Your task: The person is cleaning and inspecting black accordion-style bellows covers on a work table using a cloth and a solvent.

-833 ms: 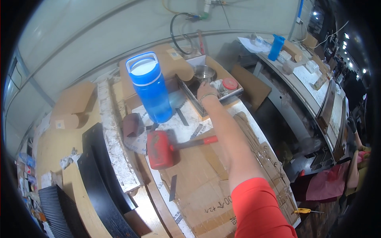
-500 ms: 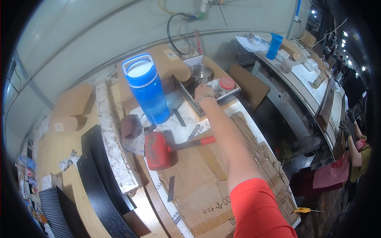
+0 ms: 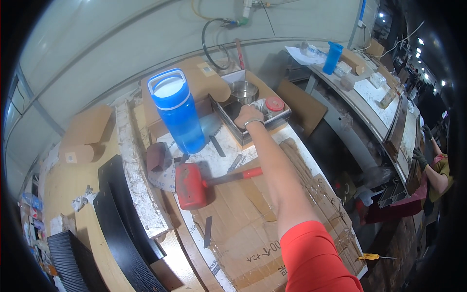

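Note:
My right hand, with a band at the wrist, reaches into an open shallow box at the far end of the cardboard-covered bench. Its fingers are curled downward, and whatever they hold is hidden. Just beyond the hand sits a round metal bowl; to its right is a jar with a red lid. A tall blue water bottle stands left of the box. Nearer lies a mallet with a red head, its handle pointing right toward my forearm. My left hand is out of view.
Brown cardboard covers the near bench. Curved black panels lie at left beside a dirty white board. A yellow-handled screwdriver is at the right edge. Another person's gloved hand shows by the far right bench.
The view has shifted slightly. My right hand stays in the box, its fingers a little more curled and turned. At far right, the other person has moved slightly.

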A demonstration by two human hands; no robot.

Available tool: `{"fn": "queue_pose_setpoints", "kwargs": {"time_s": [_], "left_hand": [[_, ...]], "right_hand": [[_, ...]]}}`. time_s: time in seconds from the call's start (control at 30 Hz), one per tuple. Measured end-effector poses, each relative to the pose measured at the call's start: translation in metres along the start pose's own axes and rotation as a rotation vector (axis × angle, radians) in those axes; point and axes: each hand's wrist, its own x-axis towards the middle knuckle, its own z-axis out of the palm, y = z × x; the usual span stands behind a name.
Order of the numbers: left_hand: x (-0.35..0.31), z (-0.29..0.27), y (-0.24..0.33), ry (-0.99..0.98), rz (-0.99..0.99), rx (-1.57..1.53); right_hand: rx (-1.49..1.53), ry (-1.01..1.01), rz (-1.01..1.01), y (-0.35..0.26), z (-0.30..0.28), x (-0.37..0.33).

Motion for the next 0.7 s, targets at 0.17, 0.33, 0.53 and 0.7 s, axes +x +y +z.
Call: {"fn": "queue_pose_setpoints", "kwargs": {"time_s": [0.17, 0.33, 0.53, 0.7], "left_hand": [[0.001, 0.0, 0.0, 0.008, 0.004, 0.013], [-0.006, 0.004, -0.004, 0.011, 0.005, 0.029], [-0.008, 0.006, -0.006, -0.002, 0.012, 0.036], [-0.01, 0.005, -0.007, -0.028, -0.007, 0.02]], "right_hand": [[0.026, 0.013, 0.03, -0.001, -0.006, -0.005], [0.17, -0.065, -0.01, 0.007, -0.018, -0.006], [0.45, 0.145, 0.056, 0.027, 0.011, 0.036], [0.519, 0.204, 0.049, 0.03, 0.018, 0.046]]}}
